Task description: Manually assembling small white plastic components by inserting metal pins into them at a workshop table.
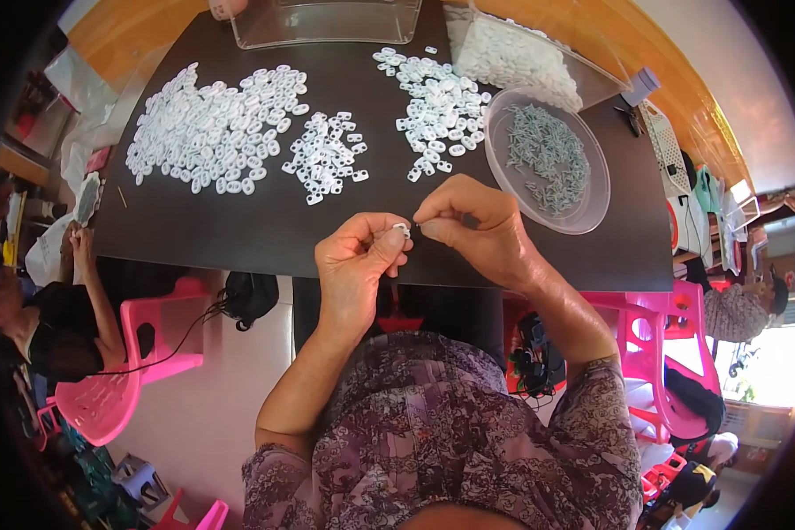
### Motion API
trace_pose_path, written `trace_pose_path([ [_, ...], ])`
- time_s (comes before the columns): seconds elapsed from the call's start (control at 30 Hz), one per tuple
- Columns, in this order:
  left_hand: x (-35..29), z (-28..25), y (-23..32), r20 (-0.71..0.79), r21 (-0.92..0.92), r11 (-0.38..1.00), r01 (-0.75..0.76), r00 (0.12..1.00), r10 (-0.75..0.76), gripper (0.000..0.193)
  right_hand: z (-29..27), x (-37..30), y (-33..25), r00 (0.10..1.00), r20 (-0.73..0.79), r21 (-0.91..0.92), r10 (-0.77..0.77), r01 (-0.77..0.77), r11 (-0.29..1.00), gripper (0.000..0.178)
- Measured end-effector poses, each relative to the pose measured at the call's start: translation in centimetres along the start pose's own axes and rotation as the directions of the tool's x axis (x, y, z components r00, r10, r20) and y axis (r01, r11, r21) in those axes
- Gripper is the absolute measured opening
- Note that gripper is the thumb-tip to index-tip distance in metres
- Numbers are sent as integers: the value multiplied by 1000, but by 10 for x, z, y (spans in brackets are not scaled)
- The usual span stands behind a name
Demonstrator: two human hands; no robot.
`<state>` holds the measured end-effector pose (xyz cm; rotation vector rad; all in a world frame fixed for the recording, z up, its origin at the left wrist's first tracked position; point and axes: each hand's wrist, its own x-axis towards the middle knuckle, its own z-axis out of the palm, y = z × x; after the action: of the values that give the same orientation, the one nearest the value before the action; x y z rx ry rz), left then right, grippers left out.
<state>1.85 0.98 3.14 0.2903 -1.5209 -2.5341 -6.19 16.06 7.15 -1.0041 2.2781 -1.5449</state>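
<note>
Near the front edge of the dark table, my left hand (359,256) is closed, pinching a small white plastic piece (402,230) between thumb and fingers. Just right of it my right hand (484,226) pinches something tiny and dark that I cannot make out. The two sets of fingertips almost meet. Beyond them lie a small pile of white pieces with holes (320,157), a big pile of white oval pieces (212,128) on the left and another white pile (442,106) on the right. Beside my right hand stands a clear round bowl (595,190) with many small grey screw-like parts (552,155).
A clear plastic bin (327,34) stands at the table's far edge. Next to it is a clear container (592,79) with a bag of white pieces (512,57). Pink chairs (106,402) flank the table, and a person's hands (81,247) are at the left.
</note>
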Motion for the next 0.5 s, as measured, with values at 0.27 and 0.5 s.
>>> trace_pose_path([
  [0.27, -8, -5, 2, -19, 30, 1000, -9, 1000, 10, 14, 15, -2, -8, 984, 31, 127, 174, -176, 976, 9],
  [0.5, -12, -4, -1, -43, 91, 992, -86, 995, 90, 13, 20, 0, -6, 991, 17, 99, 134, -135, 986, 10],
])
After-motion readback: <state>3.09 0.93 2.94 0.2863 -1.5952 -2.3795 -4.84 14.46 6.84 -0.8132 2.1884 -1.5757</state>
